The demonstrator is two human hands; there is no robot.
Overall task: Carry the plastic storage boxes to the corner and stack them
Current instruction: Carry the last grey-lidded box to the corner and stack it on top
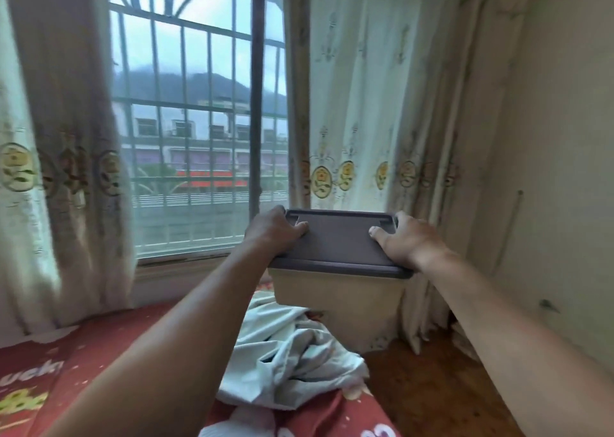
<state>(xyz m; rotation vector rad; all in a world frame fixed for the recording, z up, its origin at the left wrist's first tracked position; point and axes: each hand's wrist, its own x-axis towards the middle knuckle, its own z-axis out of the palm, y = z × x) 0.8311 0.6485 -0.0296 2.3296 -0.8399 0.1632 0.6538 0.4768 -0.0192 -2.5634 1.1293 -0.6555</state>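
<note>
A beige plastic storage box (335,288) with a dark brown lid (337,240) is held out in front of me, in the air near the room's corner. My left hand (274,229) grips the lid's left edge, thumb on top. On the right edge sits my right hand (403,239), thumb also on the lid. Below the held box stands a second beige box (360,328) on the floor by the curtain; its top is hidden by the box I hold, and I cannot tell whether the two touch.
A barred window (199,130) with patterned curtains (365,104) fills the far side. A cream wall (564,170) closes the right. A red patterned bed cover (83,370) with a crumpled pale sheet (292,347) lies at lower left. Brown wooden floor (428,380) shows at lower right.
</note>
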